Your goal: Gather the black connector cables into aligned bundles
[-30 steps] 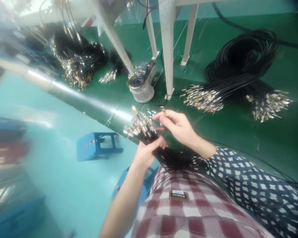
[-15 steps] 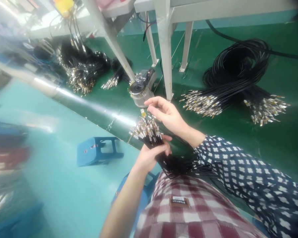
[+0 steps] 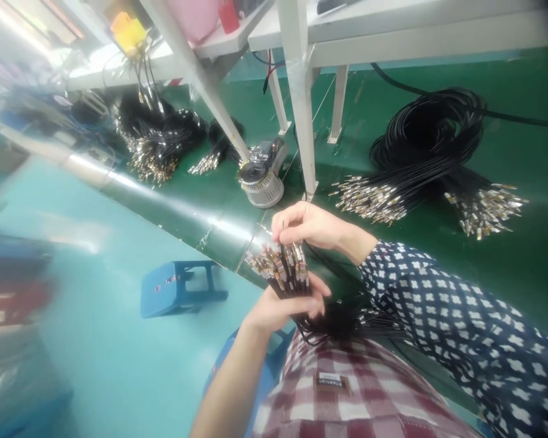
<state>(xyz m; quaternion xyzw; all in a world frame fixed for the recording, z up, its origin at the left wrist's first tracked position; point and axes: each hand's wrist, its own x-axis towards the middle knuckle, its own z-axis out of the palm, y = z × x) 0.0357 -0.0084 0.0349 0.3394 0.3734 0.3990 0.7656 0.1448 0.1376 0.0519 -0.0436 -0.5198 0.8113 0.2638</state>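
Green bench (image 3: pixel 506 292), beyond the grip: two large coils of black cable lie on it to the far right, one with its plug ends fanned toward the grip (image 3: pixel 369 198), the other with plug ends further right (image 3: pixel 488 210). To the far left lie at least two more heaps (image 3: pixel 159 149), too blurred to count exactly. One round grey machine (image 3: pixel 261 176) stands just beyond the grip, beside a white frame leg (image 3: pixel 299 103). One blue stool (image 3: pixel 180 287) stands on the floor, left of the grip.

Held bundle of cables (image 3: pixel 283 271): one, clenched in the left hand (image 3: pixel 278 307) just below its metal plugs; cable tails run back over the lap.

Change noted: the right hand (image 3: pixel 308 225), raised above the bundle half a second ago, has come down onto the plug tips, fingers curled and pinching among them. Whether it grips a single plug cannot be told. Judgement: sorting of individual ends is under way.
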